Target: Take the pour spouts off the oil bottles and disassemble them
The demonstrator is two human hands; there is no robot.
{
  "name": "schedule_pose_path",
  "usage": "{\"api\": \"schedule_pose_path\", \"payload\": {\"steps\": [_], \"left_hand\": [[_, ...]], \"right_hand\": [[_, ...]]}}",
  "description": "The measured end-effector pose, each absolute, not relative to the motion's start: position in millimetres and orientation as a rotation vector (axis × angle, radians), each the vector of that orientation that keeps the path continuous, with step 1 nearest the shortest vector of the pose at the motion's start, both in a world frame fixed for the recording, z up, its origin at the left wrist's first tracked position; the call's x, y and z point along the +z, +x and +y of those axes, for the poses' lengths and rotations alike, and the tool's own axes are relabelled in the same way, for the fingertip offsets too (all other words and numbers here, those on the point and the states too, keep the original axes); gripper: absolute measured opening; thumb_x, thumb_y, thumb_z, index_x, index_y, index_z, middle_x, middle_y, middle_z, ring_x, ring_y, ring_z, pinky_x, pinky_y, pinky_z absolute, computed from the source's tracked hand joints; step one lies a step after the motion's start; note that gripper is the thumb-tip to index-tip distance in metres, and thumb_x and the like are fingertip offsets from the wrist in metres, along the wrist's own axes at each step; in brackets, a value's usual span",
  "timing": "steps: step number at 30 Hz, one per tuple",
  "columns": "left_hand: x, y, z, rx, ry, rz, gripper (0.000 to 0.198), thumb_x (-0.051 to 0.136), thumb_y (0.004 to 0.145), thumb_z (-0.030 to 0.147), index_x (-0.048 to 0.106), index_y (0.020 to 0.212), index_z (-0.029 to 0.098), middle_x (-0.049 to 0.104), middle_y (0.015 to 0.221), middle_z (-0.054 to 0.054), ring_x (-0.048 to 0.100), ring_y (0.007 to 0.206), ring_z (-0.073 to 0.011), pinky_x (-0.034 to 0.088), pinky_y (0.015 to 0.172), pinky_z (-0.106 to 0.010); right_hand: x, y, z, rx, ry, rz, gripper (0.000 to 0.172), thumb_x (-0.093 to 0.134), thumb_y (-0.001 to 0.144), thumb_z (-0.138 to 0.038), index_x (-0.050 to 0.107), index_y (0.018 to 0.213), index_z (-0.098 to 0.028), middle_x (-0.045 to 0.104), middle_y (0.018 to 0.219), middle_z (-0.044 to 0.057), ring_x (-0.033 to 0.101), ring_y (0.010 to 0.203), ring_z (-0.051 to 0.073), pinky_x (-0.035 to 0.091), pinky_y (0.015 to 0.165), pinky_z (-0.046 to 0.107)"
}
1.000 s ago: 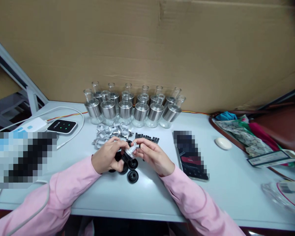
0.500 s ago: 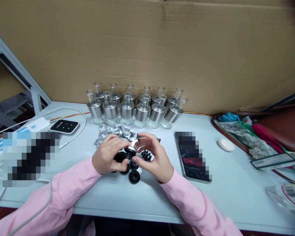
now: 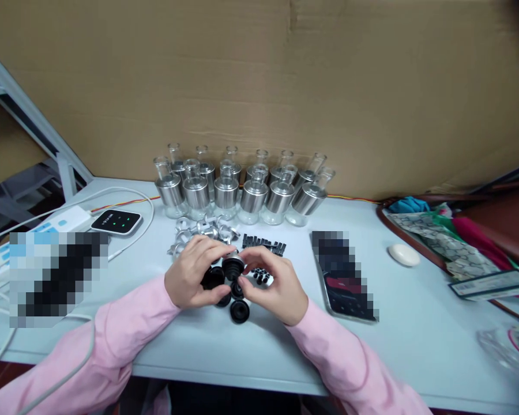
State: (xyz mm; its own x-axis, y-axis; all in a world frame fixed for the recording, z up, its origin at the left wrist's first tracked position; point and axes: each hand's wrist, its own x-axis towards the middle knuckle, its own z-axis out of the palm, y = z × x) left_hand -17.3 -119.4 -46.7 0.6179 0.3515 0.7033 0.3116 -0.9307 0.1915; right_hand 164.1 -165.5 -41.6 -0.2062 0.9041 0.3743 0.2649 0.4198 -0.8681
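Between my two hands is a silver-topped black stopper (image 3: 233,268), its ribbed black end facing me. My left hand (image 3: 195,273) has its fingertips at the stopper's silver top, thumb lower down. My right hand (image 3: 275,283) grips the stopper from the right with fingers and thumb. Beneath them lie black round caps (image 3: 239,311), partly covered by my hands. Silver metal pieces (image 3: 183,235) are heaped behind my left hand. Short black tubes (image 3: 263,244) and small black parts (image 3: 262,276) lie beyond and beside my right fingers.
Two rows of glass bottles with metal sleeves (image 3: 254,196) stand at the back against cardboard. On the right lie a phone (image 3: 343,276), a white oval object (image 3: 403,255) and a bag (image 3: 497,225). A black-topped device (image 3: 116,222), power strip (image 3: 64,222) and cables are left.
The stopper has tipped so its ribbed black end shows towards me. My right fingers have come closer around it, and the black tubes behind are now more visible.
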Motion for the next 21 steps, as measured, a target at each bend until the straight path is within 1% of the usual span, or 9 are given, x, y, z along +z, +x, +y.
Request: {"api": "schedule_pose_path", "payload": {"steps": [2,5,7,11,17,21], "left_hand": [[-46.3,-17.9,-119.8,1.194,2.760,0.617,0.031,0.033,0.086,0.038,0.042,0.106,0.015,0.057,0.088,-0.009,0.053,0.081,-0.0208,0.037,0.076,-0.038],[-45.9,-18.1,-120.3,1.121,2.721,0.748,0.022,0.034,0.082,0.036,0.042,0.087,0.016,0.052,0.073,-0.004,0.050,0.068,-0.0185,0.034,0.073,-0.039],[-45.8,-17.7,-120.6,1.014,2.735,0.794,0.021,0.035,0.080,0.036,0.043,0.080,0.017,0.049,0.067,-0.002,0.046,0.063,-0.0172,0.032,0.071,-0.039],[-46.0,-16.7,-120.8,0.887,2.765,0.788,0.023,0.033,0.079,0.034,0.048,0.078,0.016,0.049,0.064,-0.002,0.044,0.060,-0.0166,0.030,0.070,-0.038],[-46.8,-16.0,-121.1,0.880,2.740,0.771,0.024,0.033,0.076,0.034,0.049,0.076,0.016,0.051,0.062,-0.002,0.045,0.058,-0.0162,0.030,0.071,-0.039],[-46.4,-15.4,-122.4,0.917,2.760,0.767,0.023,0.034,0.074,0.032,0.049,0.076,0.016,0.053,0.062,-0.002,0.046,0.058,-0.0164,0.031,0.070,-0.038]], "right_hand": [[-40.7,164.9,-165.5,0.855,-1.028,-1.681,0.025,0.059,0.066,-0.011,0.056,0.090,-0.020,0.062,0.080,0.001,0.058,0.066,0.013,0.050,0.065,0.025],[-40.9,165.9,-164.8,0.852,-1.005,-1.673,0.027,0.057,0.067,-0.011,0.055,0.092,-0.019,0.062,0.083,0.002,0.058,0.068,0.012,0.050,0.066,0.025],[-42.1,165.8,-164.2,0.847,-0.992,-1.680,0.028,0.056,0.066,-0.010,0.056,0.093,-0.018,0.063,0.084,0.003,0.058,0.068,0.012,0.051,0.066,0.024],[-44.6,164.0,-163.5,0.914,-0.986,-1.671,0.028,0.056,0.066,-0.010,0.057,0.093,-0.017,0.064,0.081,0.003,0.060,0.068,0.011,0.053,0.065,0.023],[-44.9,162.8,-163.4,0.936,-1.004,-1.671,0.030,0.057,0.065,-0.011,0.058,0.094,-0.017,0.065,0.081,0.003,0.061,0.068,0.011,0.055,0.066,0.023],[-45.5,163.6,-163.6,0.963,-1.019,-1.669,0.027,0.057,0.066,-0.011,0.058,0.092,-0.017,0.065,0.080,0.003,0.061,0.068,0.011,0.055,0.066,0.022]]}}
